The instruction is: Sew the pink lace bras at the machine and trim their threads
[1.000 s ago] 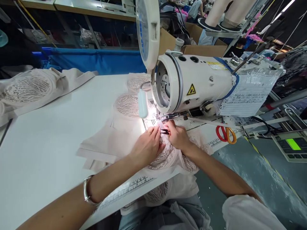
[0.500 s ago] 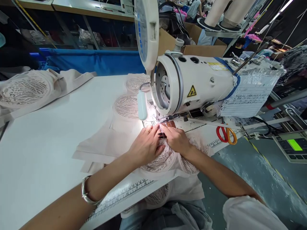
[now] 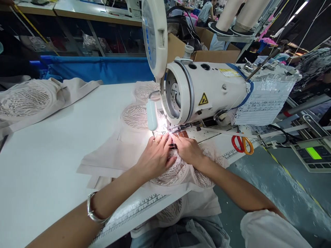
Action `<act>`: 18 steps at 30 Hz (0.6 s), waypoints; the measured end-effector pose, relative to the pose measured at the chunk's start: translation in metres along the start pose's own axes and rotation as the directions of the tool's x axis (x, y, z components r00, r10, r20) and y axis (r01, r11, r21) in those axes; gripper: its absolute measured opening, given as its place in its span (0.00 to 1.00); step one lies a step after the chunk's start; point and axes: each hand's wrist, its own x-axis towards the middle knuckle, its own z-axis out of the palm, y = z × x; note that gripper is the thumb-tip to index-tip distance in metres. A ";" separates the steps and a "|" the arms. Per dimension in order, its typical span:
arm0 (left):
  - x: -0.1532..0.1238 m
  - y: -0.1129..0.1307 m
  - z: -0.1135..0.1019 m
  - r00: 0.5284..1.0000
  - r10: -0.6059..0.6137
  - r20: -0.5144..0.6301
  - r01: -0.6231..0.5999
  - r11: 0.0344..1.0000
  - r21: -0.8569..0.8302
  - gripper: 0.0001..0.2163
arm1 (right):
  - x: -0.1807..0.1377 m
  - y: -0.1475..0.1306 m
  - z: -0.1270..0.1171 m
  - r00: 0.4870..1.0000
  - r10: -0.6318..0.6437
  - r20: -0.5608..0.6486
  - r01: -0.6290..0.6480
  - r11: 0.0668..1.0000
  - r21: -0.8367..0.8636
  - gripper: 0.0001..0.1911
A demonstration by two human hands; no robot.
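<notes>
A pale pink lace bra (image 3: 168,175) lies bunched under both my hands at the sewing machine (image 3: 212,91). My left hand (image 3: 155,156) rests flat on the fabric, fingers stretched toward the lit needle area, thumb apart on the lace. Close beside it, my right hand (image 3: 187,150) is closed on the bra's edge, its fingertips just in front of the presser foot. The two hands' fingertips nearly meet there. Fingers hide the exact stitching point. More joined lace cups (image 3: 136,116) trail behind and left of the needle.
A small lamp (image 3: 152,115) hangs by the needle. Red-and-orange scissors (image 3: 242,144) lie right of the machine, near a control panel (image 3: 314,155). Another lace piece (image 3: 28,98) is at the far left. A printed ruler (image 3: 137,210) runs along the table's front edge.
The view has shifted slightly, so the machine sits a little further left in the picture. Both hands keep nearly the same position on the bra.
</notes>
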 end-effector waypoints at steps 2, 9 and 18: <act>0.000 0.000 -0.001 1.000 0.005 -0.002 -0.005 1.000 0.016 0.27 | 0.000 0.000 -0.001 1.000 0.004 0.007 -0.004 1.000 -0.005 0.24; 0.001 0.002 -0.002 1.000 0.019 -0.014 -0.019 0.999 0.036 0.27 | 0.000 0.000 0.000 1.000 0.008 0.014 -0.008 1.000 -0.022 0.24; 0.003 -0.001 0.000 0.995 0.096 -0.039 -0.092 0.992 0.089 0.23 | 0.004 0.001 -0.009 0.992 0.099 0.077 -0.101 0.994 0.032 0.17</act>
